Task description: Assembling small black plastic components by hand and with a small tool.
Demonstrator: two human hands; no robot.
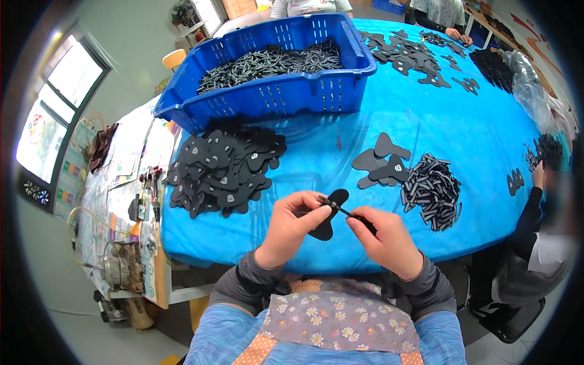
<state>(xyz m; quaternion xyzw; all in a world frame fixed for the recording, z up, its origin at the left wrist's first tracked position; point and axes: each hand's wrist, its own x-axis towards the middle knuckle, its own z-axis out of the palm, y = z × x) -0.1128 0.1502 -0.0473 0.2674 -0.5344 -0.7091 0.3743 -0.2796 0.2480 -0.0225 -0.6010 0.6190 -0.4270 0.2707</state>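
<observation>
My left hand (291,226) is closed, pinching a flat black rounded piece (322,230) near the table's front edge. In my right hand (389,242) is a thin dark tool with a black handle (366,224). Its slim shaft reaches across to the piece, by my left fingertips, where a small dark strip seems to lie. What the tip touches is too small to make out. Right of my hands is a heap of small black-and-grey strips (432,193). Several loose black pieces (378,164) lie just beyond. A large pile of similar pieces (216,173) sits to the left.
A blue plastic crate (274,100) full of small strips stands at the back left of the blue-covered table (304,152). More black pieces (413,58) are spread at the far right. People sit across and at the right, one with hands (457,36) showing. A cluttered side bench (125,201) adjoins the left.
</observation>
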